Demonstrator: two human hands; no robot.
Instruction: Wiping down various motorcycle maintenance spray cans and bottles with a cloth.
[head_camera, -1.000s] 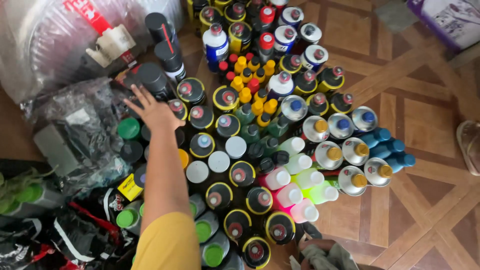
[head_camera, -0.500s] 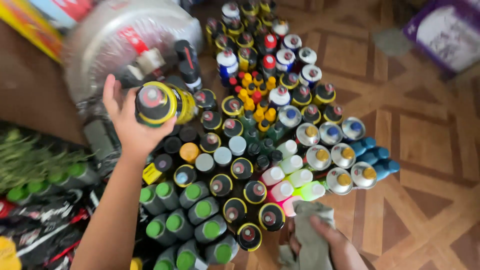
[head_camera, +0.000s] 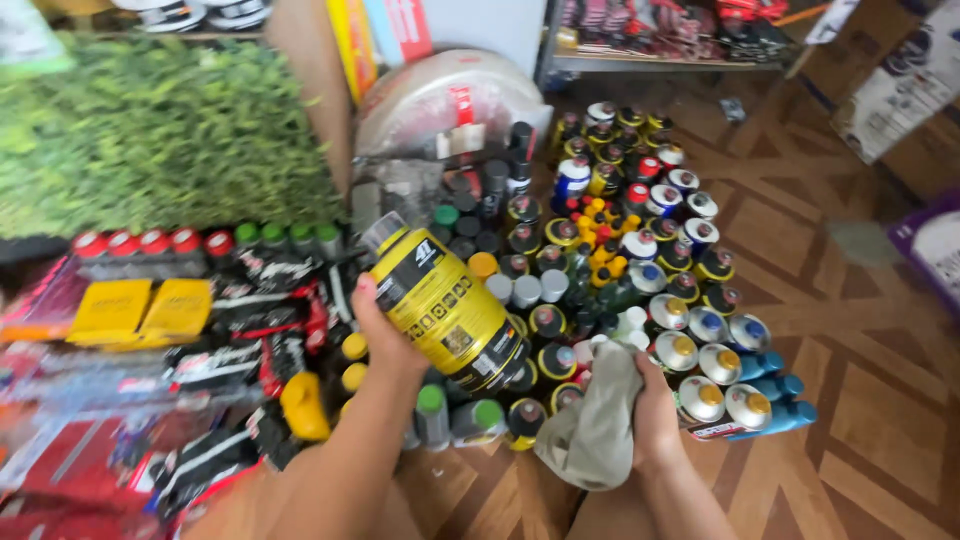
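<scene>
My left hand (head_camera: 385, 335) grips a yellow and black spray can (head_camera: 445, 305), lifted and tilted with its clear cap toward the upper left. My right hand (head_camera: 655, 410) holds a crumpled grey-beige cloth (head_camera: 595, 420) just below and to the right of the can's base. The cloth nearly touches the can's bottom. Both hands hover over a crowd of upright spray cans (head_camera: 610, 270) standing on the wooden floor.
Packaged goods in red, black and yellow (head_camera: 170, 330) lie at the left. A green artificial hedge panel (head_camera: 150, 140) sits behind them. A plastic-wrapped bundle (head_camera: 440, 105) stands at the back. Parquet floor (head_camera: 860, 330) extends right, with cardboard boxes (head_camera: 900, 90) at the upper right.
My left hand has lifted the yellow can off the group and pulled it toward me, tilting it. My right hand has brought the cloth up beside it. The camera has tilted upward.
</scene>
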